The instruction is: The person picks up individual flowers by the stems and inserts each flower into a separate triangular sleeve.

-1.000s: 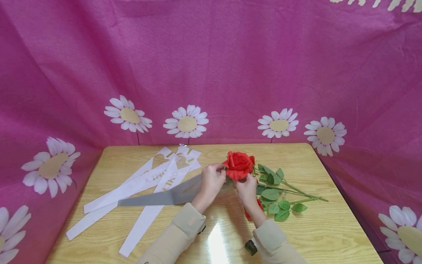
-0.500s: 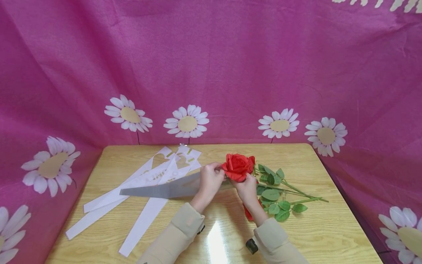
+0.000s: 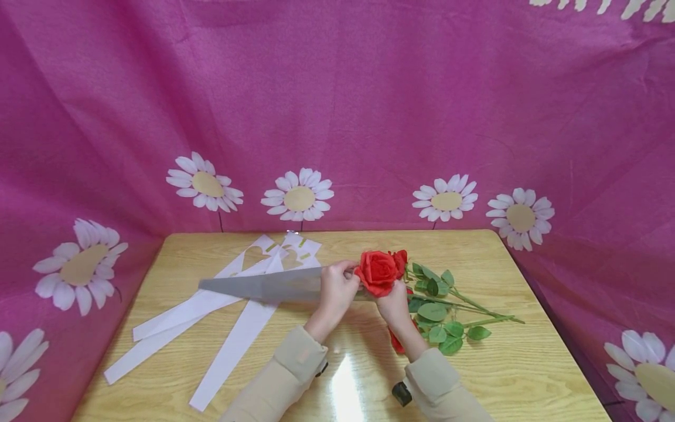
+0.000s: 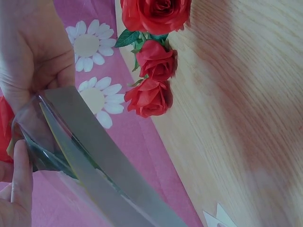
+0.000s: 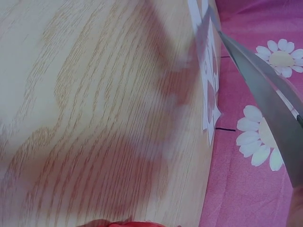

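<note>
A red artificial rose [image 3: 378, 272] has its stem inside a narrow see-through and grey flower sleeve [image 3: 263, 285], whose tapered tip points left. My left hand [image 3: 337, 290] pinches the sleeve's mouth just left of the bloom. Below the bloom, my right hand [image 3: 394, 305] grips the other side of the mouth. In the left wrist view, the green stem shows through the clear front of the sleeve [image 4: 113, 156], and only the rose's edge [image 4: 4, 125] appears. The right wrist view has the sleeve [image 5: 272, 99] raised over the table, its lower end hidden.
Several white flat sleeves with heart shapes [image 3: 227, 357] lie overlapping on the left of the wooden table [image 3: 474, 387]. More red roses with leafy green stems [image 3: 432, 310] lie to the right, partly behind my right hand. A pink daisy-print cloth [image 3: 337, 117] surrounds the table.
The sleeve's tapered tip has swung away from me, toward the table's back, and slightly right. The bloom has dropped a little and tilted. Both hands keep their hold, nearly in place.
</note>
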